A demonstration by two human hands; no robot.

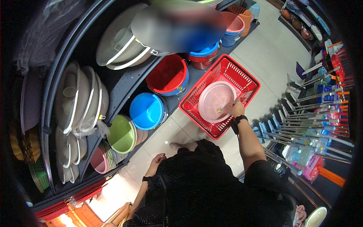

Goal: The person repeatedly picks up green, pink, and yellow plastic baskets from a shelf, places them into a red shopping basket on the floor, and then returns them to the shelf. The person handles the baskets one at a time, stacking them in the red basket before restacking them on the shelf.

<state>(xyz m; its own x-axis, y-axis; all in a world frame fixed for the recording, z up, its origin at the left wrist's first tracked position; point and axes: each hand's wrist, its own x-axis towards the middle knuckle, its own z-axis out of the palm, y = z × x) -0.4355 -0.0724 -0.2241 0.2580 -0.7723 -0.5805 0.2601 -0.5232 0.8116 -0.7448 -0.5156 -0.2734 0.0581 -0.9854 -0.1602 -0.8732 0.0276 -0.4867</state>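
Note:
A round pink basin (214, 101) sits tilted inside a red plastic shopping basket (188, 110) in front of me. My right hand (237, 109) is closed on the basin's right rim, near the basket's side; part of the fingers is hidden. A dark band is round that wrist. My left hand (156, 162) hangs low beside the black shirt (200, 185), fingers loosely curled and nothing visible in them. The nearest things to it are the stacked basins on the shelf at left.
Blue (145, 111), green (121, 134) and red (166, 73) buckets line the lower shelf. White basins (75, 98) stand on edge above them. Along the right, long-handled mops and brushes (310, 121) stick out toward the tiled aisle (261, 53). A blurred patch covers some upper wares.

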